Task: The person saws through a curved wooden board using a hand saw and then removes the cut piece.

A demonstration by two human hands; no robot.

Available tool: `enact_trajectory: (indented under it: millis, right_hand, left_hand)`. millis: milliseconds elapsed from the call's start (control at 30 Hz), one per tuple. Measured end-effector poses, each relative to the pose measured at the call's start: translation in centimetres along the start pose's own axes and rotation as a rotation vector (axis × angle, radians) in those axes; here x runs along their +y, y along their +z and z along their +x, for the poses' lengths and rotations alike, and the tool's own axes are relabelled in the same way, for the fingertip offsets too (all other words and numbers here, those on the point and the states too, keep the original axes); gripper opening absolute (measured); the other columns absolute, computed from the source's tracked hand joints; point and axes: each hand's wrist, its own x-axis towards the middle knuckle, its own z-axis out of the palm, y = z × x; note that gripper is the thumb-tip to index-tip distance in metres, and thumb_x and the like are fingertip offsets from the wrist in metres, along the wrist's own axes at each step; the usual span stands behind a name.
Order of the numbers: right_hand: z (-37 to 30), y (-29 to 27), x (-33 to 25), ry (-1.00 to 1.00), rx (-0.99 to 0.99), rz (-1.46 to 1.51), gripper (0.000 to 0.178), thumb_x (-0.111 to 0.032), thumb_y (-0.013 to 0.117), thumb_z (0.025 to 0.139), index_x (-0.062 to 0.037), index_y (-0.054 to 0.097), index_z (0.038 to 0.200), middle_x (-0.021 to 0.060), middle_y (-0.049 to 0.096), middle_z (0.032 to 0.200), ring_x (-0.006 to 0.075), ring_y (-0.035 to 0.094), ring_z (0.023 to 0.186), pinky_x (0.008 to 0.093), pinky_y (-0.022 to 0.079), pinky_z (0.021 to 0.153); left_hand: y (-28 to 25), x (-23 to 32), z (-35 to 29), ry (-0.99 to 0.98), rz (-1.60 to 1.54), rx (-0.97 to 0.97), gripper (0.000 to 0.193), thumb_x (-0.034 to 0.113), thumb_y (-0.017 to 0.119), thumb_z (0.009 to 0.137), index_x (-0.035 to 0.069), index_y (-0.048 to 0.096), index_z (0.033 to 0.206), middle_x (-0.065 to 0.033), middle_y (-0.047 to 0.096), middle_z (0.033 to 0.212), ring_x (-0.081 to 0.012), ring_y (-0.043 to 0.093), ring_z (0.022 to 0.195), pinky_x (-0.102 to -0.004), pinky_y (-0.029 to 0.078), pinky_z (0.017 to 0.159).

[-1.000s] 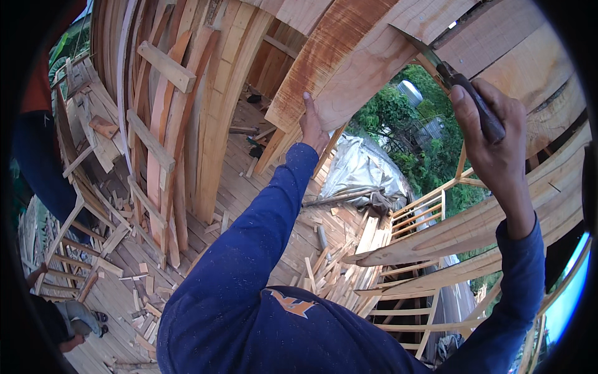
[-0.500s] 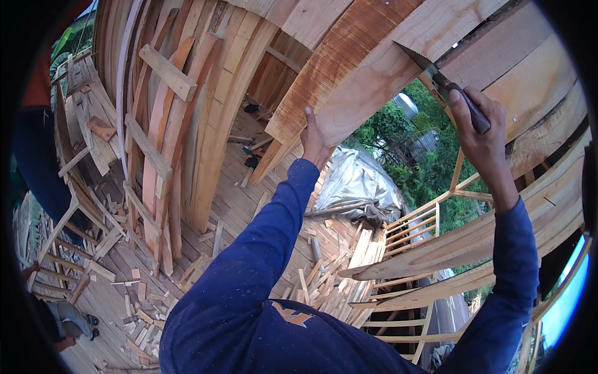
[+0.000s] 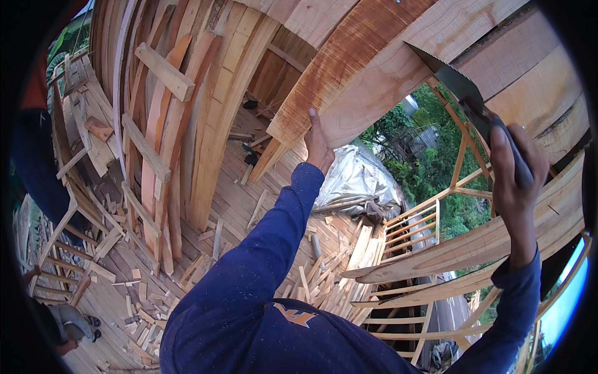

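My right hand (image 3: 518, 165) is wrapped round the dark handle of a handsaw (image 3: 450, 80). The saw's blade points up and to the left, and its tip meets the edge of a pale wooden plank (image 3: 377, 103). At the plank's lower left end, my left hand (image 3: 319, 144) grips the wood, its thumb lying on the face and the other fingers mostly hidden behind. Alongside this plank runs a reddish-brown, rough-faced board (image 3: 336, 75). More planks fixed with small round fasteners (image 3: 439, 38) continue to the upper right.
Tall curved timbers (image 3: 208, 137) stand at the left with short crosspieces (image 3: 165, 71). Wood offcuts (image 3: 140, 340) litter the plank floor. A silvery sheet (image 3: 358, 177) and a slatted wooden frame (image 3: 411, 234) lie beyond my arms. One person (image 3: 37, 149) stands far left; another (image 3: 71, 324) is lower left.
My right hand has drawn the saw down and to the right, so more of its blade shows. My left hand keeps its grip on the plank end, nearly in the same place.
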Motion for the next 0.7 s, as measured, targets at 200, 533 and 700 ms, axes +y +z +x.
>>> enact_trajectory:
  millis: [200, 533, 700]
  right_hand:
    - [0.6, 2.4, 1.4, -0.003, -0.028, 0.057, 0.027, -0.020, 0.057, 0.086, 0.0017, 0.055, 0.071, 0.0048, 0.038, 0.048, 0.0082, 0.037, 0.043, 0.0269, 0.029, 0.042]
    - [0.0, 0.8, -0.1, -0.125, 0.060, -0.036, 0.020, -0.015, 0.058, 0.083, 0.0034, 0.061, 0.078, 0.0082, 0.049, 0.053, 0.0149, 0.043, 0.041, 0.0261, 0.033, 0.042]
    - [1.2, 1.9, 1.0, -0.045, -0.044, 0.041, 0.023, -0.020, 0.060, 0.085, 0.0018, 0.059, 0.076, 0.0059, 0.049, 0.052, 0.0112, 0.043, 0.042, 0.0261, 0.032, 0.042]
  left_hand:
    - [2.3, 1.3, -1.8, -0.130, -0.072, -0.095, 0.081, 0.057, 0.052, 0.081, -0.001, 0.030, 0.132, -0.0147, 0.042, 0.131, -0.0258, 0.044, 0.119, -0.0402, 0.036, 0.100]
    - [1.7, 1.7, -1.8, -0.054, -0.040, -0.083, 0.078, 0.056, 0.048, 0.084, -0.001, 0.029, 0.133, -0.0149, 0.041, 0.132, -0.0251, 0.044, 0.119, -0.0376, 0.036, 0.101]
    - [2.5, 1.4, -2.5, -0.107, -0.049, -0.134, 0.079, 0.058, 0.048, 0.083, -0.001, 0.029, 0.133, -0.0142, 0.040, 0.133, -0.0248, 0.043, 0.121, -0.0377, 0.035, 0.102]
